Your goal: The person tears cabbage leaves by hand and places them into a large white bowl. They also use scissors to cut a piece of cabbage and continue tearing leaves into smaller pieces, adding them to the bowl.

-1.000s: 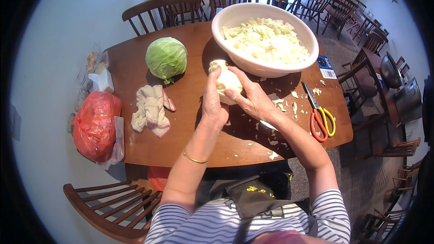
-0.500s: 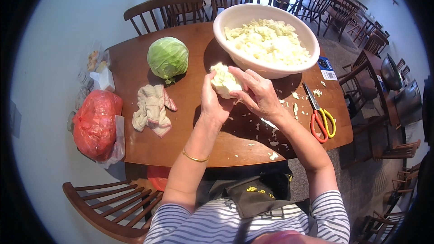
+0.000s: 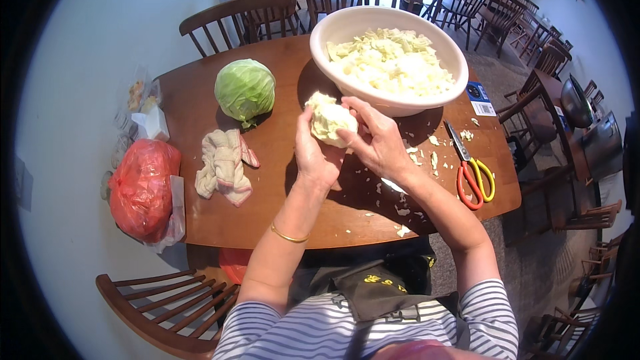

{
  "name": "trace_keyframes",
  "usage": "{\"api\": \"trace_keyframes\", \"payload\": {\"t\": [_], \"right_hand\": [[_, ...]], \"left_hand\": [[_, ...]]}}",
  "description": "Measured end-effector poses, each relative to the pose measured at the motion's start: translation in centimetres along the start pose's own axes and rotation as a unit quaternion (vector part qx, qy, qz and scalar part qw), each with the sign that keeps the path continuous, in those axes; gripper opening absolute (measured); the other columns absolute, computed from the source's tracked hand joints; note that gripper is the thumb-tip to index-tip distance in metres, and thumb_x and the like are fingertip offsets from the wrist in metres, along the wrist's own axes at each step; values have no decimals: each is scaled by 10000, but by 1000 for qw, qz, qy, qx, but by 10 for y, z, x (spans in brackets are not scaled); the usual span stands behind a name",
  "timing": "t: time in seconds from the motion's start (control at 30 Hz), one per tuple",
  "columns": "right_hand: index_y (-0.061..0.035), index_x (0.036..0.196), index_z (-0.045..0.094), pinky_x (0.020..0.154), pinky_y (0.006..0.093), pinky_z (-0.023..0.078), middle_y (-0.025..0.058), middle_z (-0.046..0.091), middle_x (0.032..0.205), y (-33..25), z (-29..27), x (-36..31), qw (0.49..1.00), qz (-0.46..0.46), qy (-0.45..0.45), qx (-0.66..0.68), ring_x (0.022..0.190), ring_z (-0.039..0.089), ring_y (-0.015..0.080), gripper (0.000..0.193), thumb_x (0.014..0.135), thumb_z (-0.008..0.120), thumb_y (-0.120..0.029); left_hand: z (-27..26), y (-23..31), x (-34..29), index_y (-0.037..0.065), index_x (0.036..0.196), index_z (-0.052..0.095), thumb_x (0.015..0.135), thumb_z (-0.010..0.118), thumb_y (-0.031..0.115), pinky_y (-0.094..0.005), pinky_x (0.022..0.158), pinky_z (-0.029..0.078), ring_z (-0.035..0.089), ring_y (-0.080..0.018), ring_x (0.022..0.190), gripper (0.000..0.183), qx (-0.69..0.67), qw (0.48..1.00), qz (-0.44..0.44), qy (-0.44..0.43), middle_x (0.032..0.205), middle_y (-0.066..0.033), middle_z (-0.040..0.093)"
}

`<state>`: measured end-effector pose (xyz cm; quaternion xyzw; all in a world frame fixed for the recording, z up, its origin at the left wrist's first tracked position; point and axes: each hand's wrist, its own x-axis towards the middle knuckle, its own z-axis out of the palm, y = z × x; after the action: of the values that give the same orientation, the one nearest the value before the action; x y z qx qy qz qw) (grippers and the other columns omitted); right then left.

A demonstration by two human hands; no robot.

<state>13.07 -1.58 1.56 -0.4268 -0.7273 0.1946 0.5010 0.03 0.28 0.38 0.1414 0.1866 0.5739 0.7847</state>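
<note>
A pale cabbage heart [image 3: 331, 120] is held above the table, between my two hands. My left hand [image 3: 316, 155] cups it from the left and below. On its right side, the fingers and thumb of my right hand [image 3: 377, 137] grip the leaves. Just beyond stands a large white bowl [image 3: 373, 95], heaped with torn pale cabbage pieces [image 3: 393, 63]. A whole green cabbage [image 3: 245, 92] sits on the table to the left. Small cabbage scraps [image 3: 403, 212] lie scattered under and beside my right forearm.
Scissors with red and yellow handles [image 3: 472, 177] lie at the right of the brown table [image 3: 267, 223]. A crumpled cloth [image 3: 225, 165] is at the left, near a red plastic bag [image 3: 144, 190]. Wooden chairs [image 3: 167, 317] stand near and beyond the table.
The cabbage heart has turned a little in my hands, and more of its face shows. My right fingers have shifted to its right side.
</note>
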Motion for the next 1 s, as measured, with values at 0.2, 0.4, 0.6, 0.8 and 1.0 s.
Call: {"api": "trace_keyframes", "payload": {"t": [0.2,0.4,0.6,0.8,1.0], "right_hand": [[27,1113,558,643,399,526,199,642,908,-1,2,-2,985,-65,-20,-160,766,657,338,282,883,589,-132],[18,1079,558,539,380,512,172,618,686,9,-1,0,983,-112,12,-146,601,646,297,218,885,563,-82],[-16,1074,616,716,395,533,170,662,898,5,-71,32,930,-136,195,-282,815,659,247,194,907,567,-101],[-46,1201,578,959,440,461,181,484,1302,11,-82,29,912,-121,151,-361,1154,521,292,339,875,627,-121],[-55,1216,553,661,309,572,106,614,973,-17,-99,-4,959,-102,117,-239,808,646,216,433,804,652,34]], "left_hand": [[-3,-3,1,102,1053,564,856,654,276,-324,854,514,603,-160,930,278,-1,999,-14,36,980,-23,617],[0,-5,0,99,1039,581,860,626,295,-328,836,530,608,-159,932,269,11,999,-37,10,987,-30,624],[2,-9,0,-12,1085,571,868,601,396,-369,772,567,624,-231,945,463,-44,989,-106,-93,998,-113,625],[1,-3,2,75,1123,568,901,558,459,-343,631,583,652,-234,826,443,6,996,-41,-74,1000,-108,632],[1,-3,2,96,1166,543,909,562,458,-339,653,596,651,-240,898,444,0,997,-21,-73,1087,-102,628]]}}
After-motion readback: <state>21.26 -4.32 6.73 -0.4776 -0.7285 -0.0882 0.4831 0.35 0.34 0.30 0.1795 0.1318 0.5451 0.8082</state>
